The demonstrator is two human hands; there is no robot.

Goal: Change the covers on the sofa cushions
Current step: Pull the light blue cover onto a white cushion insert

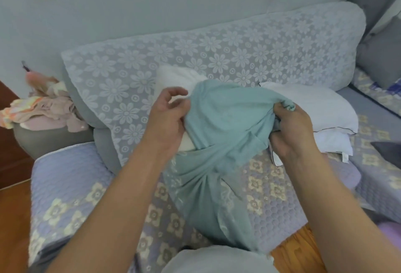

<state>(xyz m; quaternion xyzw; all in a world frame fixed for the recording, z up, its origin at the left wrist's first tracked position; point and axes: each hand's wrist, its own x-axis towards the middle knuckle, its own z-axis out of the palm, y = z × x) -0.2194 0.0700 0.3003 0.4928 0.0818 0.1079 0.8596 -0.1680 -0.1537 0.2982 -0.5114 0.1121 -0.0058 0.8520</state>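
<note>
A teal cushion cover (225, 133) drapes from my hands down over the sofa seat toward me. A bare white cushion insert (175, 77) pokes out behind and under the cover. My left hand (169, 118) sits at the cover's left edge, fingers curled, thumb and fingertips at the fabric rim. My right hand (290, 131) grips a bunched fold of the cover at its right edge. Another white cushion insert (312, 107) lies on the seat to the right, over a smaller white one (332, 144).
The sofa seat carries a quilted purple floral throw (71, 188). A lace flower cloth covers the backrest cushion (217, 55). A heap of pink laundry (43, 107) sits on the left armrest. Grey cushions (379, 55) stand at the far right. Wooden floor (299, 251) shows below.
</note>
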